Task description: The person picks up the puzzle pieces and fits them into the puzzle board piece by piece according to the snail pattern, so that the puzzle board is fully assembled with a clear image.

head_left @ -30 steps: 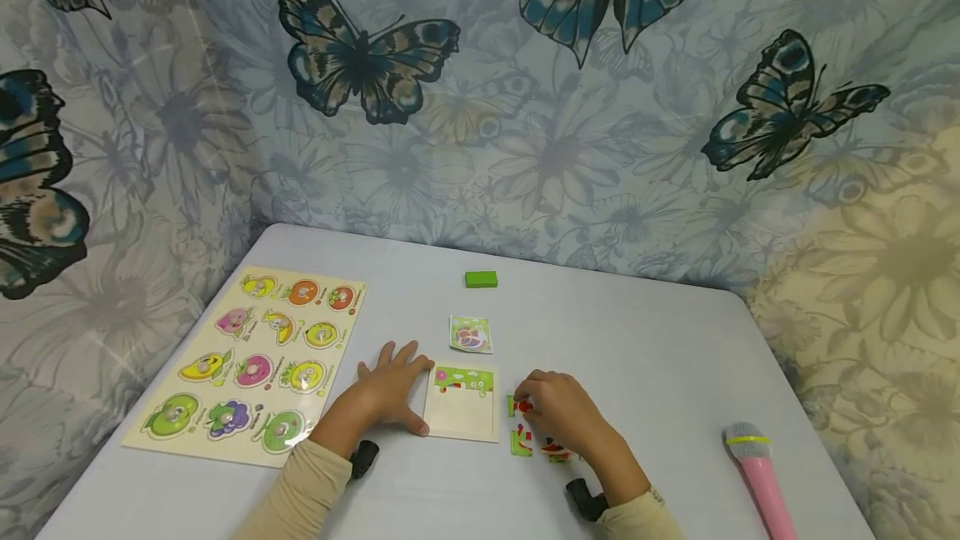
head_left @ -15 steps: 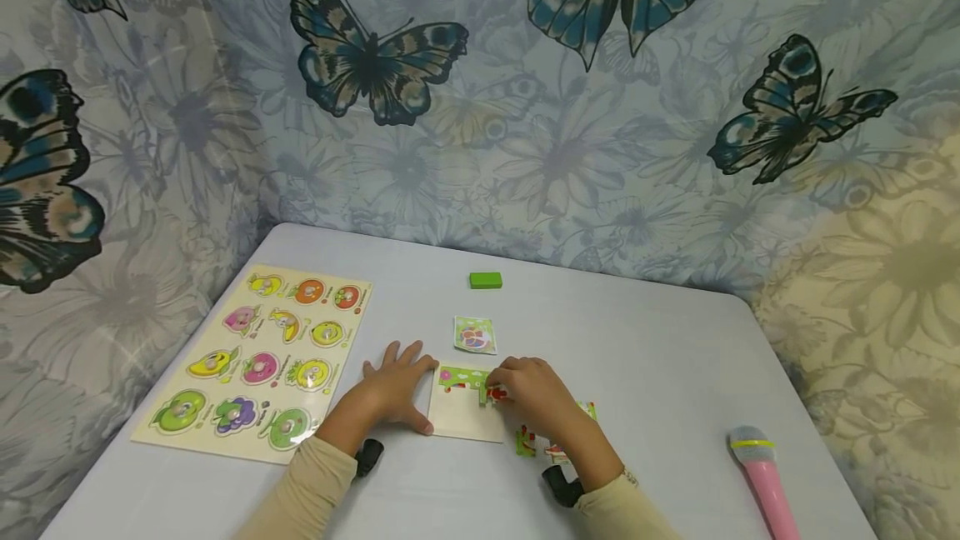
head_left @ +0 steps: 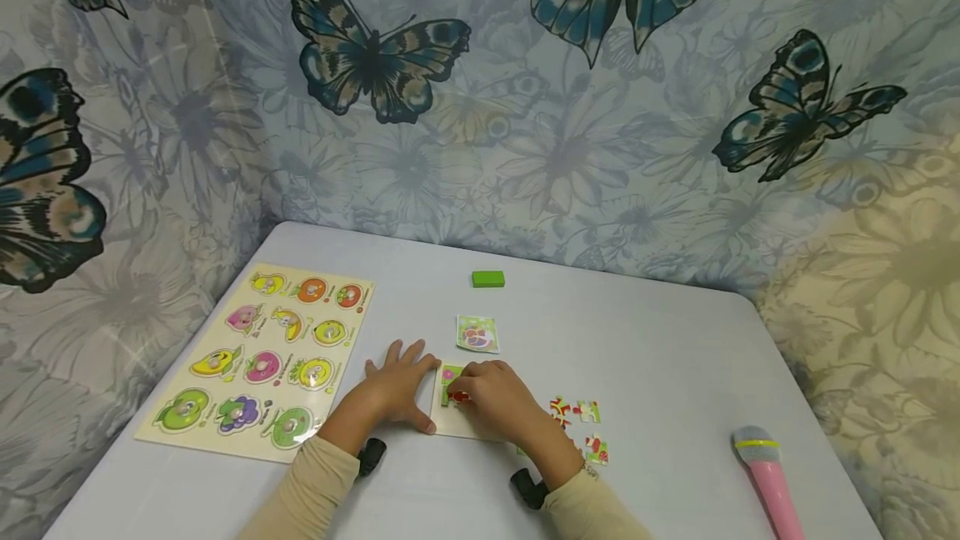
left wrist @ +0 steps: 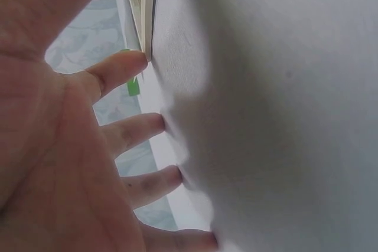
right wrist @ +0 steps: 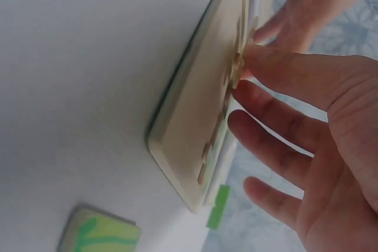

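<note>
A small pale puzzle tray (head_left: pixel 459 427) lies on the white table. My left hand (head_left: pixel 393 388) rests beside it with spread, straight fingers. In the left wrist view the index fingertip touches the tray's corner, and the thumb is also at its edge. Over the tray, my right hand (head_left: pixel 498 402) pinches a red-and-green jigsaw piece (head_left: pixel 458 397) between thumb and index finger; the right wrist view shows the piece (right wrist: pixel 237 70) edge-on at the tray surface. The right hand covers much of the tray and its upper row of green pieces.
Several loose jigsaw pieces (head_left: pixel 587 412) lie right of the tray. Behind it are a picture card (head_left: pixel 477 334) and a green block (head_left: pixel 488 279). A large fruit board (head_left: pixel 217 443) lies left, a pink toy microphone (head_left: pixel 768 482) far right. A patterned wall backs the table.
My right hand has picked up a piece from the loose ones and carried it left, first to the tray's right side, then to its upper left. My left hand has stayed at the tray.
</note>
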`<state>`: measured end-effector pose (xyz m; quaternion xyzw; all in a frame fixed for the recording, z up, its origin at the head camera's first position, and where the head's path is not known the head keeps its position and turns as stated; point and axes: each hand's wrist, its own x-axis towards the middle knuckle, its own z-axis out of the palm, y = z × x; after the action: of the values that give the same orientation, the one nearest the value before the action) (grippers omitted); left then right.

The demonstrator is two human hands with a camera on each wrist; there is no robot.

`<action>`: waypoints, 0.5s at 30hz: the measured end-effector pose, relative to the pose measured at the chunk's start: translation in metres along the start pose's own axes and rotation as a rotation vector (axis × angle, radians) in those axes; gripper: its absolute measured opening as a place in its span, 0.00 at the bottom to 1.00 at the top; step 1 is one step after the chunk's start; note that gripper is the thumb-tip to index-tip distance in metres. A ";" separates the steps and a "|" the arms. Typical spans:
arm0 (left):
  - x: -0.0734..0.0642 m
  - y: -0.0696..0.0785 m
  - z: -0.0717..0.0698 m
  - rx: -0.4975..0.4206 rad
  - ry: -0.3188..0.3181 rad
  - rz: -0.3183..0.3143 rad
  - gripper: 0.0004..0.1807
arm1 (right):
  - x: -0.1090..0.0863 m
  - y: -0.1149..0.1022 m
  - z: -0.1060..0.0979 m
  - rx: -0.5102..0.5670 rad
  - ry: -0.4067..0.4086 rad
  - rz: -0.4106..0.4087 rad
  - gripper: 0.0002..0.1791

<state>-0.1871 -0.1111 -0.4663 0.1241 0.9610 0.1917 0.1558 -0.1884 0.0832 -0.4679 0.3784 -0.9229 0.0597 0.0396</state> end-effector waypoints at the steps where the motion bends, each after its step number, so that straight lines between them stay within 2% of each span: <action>1: 0.000 0.000 0.000 0.000 0.000 0.001 0.51 | 0.000 -0.001 0.000 -0.003 0.002 -0.002 0.10; 15: -0.001 0.001 0.000 -0.003 0.013 0.006 0.50 | 0.003 -0.007 0.003 -0.135 0.051 0.001 0.08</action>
<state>-0.1862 -0.1109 -0.4656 0.1254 0.9613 0.1947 0.1492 -0.1854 0.0761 -0.4701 0.3728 -0.9237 0.0071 0.0882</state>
